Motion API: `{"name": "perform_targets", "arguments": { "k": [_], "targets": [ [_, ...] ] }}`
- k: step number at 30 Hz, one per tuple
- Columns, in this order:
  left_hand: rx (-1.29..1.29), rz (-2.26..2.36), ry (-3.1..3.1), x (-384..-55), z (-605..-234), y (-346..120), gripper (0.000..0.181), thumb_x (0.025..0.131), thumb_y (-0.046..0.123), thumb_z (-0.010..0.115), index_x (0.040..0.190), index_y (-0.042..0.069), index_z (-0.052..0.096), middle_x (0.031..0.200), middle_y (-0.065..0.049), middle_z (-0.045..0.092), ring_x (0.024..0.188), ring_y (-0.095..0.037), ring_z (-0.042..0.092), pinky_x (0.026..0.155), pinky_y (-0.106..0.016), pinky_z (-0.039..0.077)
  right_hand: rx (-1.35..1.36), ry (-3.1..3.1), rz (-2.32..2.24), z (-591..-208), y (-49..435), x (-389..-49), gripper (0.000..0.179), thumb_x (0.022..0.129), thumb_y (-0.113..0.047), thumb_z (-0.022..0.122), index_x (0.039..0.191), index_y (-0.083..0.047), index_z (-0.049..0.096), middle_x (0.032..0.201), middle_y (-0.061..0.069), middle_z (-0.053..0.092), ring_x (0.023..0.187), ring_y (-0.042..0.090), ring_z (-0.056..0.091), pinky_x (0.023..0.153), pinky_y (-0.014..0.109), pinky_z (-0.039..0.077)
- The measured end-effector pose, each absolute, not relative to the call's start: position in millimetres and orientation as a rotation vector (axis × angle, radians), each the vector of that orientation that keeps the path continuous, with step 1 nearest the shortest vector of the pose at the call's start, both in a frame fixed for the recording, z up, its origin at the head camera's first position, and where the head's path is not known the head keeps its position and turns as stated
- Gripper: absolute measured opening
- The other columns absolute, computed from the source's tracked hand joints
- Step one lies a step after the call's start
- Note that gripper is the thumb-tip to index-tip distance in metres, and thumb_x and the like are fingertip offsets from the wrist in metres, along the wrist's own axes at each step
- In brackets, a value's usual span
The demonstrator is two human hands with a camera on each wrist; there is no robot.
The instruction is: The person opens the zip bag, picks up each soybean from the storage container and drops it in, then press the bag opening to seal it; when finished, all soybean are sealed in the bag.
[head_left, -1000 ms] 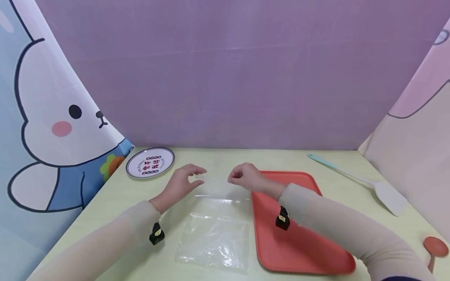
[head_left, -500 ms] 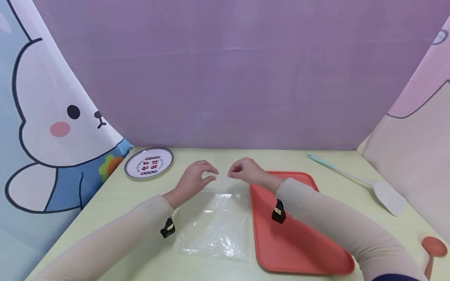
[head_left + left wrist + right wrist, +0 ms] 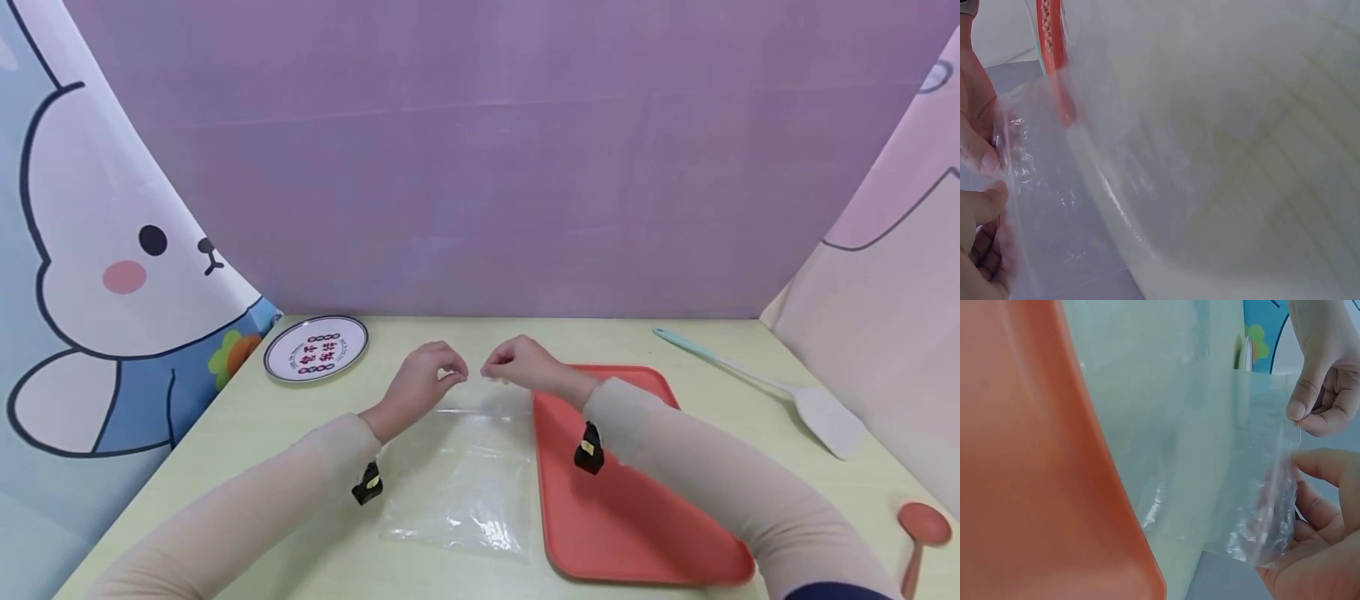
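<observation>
A clear plastic zip bag [image 3: 461,500] reaches from the table up to both hands, its lower part lying flat beside the red tray [image 3: 600,533]. My left hand [image 3: 420,383] pinches the bag's top edge between thumb and forefinger. Close by, my right hand [image 3: 528,367] pinches the same edge, only a small gap away. In the right wrist view the thumb and finger of the left hand [image 3: 1329,381] meet at the bag's edge above the right hand [image 3: 1316,531]. The clear film [image 3: 1066,206] fills much of the left wrist view.
A white plate [image 3: 315,348] with printed lettering lies at the back left. On the right are a spatula [image 3: 825,417] with a pale green handle and a reddish spoon [image 3: 924,525]. Small beige round things [image 3: 1047,28] show along the tray in the left wrist view.
My left hand has moved right, towards the right hand, and its parted thumb and forefinger have come together on the bag's top edge. The right hand has barely shifted.
</observation>
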State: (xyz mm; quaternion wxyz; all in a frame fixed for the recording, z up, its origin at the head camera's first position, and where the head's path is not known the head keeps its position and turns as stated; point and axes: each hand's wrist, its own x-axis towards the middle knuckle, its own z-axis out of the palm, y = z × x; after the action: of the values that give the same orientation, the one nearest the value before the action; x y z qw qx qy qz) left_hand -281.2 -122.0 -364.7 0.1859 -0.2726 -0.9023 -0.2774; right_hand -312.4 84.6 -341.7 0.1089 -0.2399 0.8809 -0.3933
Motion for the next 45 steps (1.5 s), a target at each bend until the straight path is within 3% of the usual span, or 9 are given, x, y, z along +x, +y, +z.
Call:
{"name": "perform_targets", "arguments": {
  "k": [3,11,16,23,35,45],
  "targets": [
    [-0.785,-0.797,-2.527,-280.5,-366.3,-122.2,0.004,0.084,0.009,0.074,0.082,0.011,0.071,0.086,0.001,0.067,0.087,-0.015,0.064,0.083,-0.033,0.053,-0.743,2.559,-1.143,-340.6,83.2,-313.7,0.02,0.094,-0.017,0.061,0.098,-0.003,0.075,0.094,0.014,0.073,0.085,0.027,0.065,0.07,0.025,0.051],
    [-0.793,-0.652,-2.504,-279.4,-369.3,-119.6,0.005,0.083,0.006,0.075,0.087,0.01,0.073,0.089,0.0,0.065,0.089,-0.017,0.06,0.081,-0.031,0.053,-0.769,2.545,-1.094,-340.0,78.2,-319.8,0.023,0.097,-0.013,0.055,0.101,-0.001,0.074,0.095,0.016,0.071,0.07,0.011,0.054,0.066,0.023,0.047],
    [-0.799,-0.621,-2.475,-277.4,-370.2,-117.5,0.008,0.081,0.004,0.076,0.084,0.009,0.071,0.088,0.001,0.063,0.088,-0.017,0.059,0.081,-0.03,0.053,-0.757,2.555,-1.054,-338.6,75.1,-318.2,0.022,0.098,-0.012,0.055,0.1,-0.002,0.074,0.093,0.012,0.071,0.072,0.011,0.056,0.068,0.023,0.049],
    [-0.919,-0.586,-2.413,-275.8,-376.2,-119.6,0.013,0.081,-0.002,0.073,0.081,0.01,0.068,0.083,0.002,0.063,0.082,-0.013,0.058,0.074,-0.027,0.052,-0.707,2.581,-0.967,-333.8,70.7,-313.8,0.022,0.097,-0.011,0.057,0.1,0.004,0.073,0.092,0.021,0.07,0.058,0.008,0.044,0.059,0.019,0.041],
    [-0.916,-0.646,-2.448,-271.9,-379.1,-121.0,0.012,0.084,-0.001,0.071,0.082,0.011,0.07,0.082,0.003,0.067,0.081,-0.012,0.06,0.074,-0.027,0.053,-0.646,2.627,-0.917,-340.0,66.9,-311.5,0.022,0.097,-0.013,0.057,0.099,0.001,0.074,0.099,0.017,0.071,0.055,0.01,0.037,0.052,0.02,0.032],
    [-0.936,-0.654,-2.473,-270.8,-378.4,-120.1,0.012,0.084,-0.001,0.071,0.082,0.011,0.07,0.083,0.003,0.066,0.081,-0.011,0.061,0.075,-0.026,0.054,-0.581,2.633,-0.926,-341.0,65.1,-307.2,0.021,0.096,-0.015,0.06,0.099,0.0,0.074,0.098,0.018,0.07,0.057,0.012,0.039,0.053,0.021,0.033]
  ]
}}
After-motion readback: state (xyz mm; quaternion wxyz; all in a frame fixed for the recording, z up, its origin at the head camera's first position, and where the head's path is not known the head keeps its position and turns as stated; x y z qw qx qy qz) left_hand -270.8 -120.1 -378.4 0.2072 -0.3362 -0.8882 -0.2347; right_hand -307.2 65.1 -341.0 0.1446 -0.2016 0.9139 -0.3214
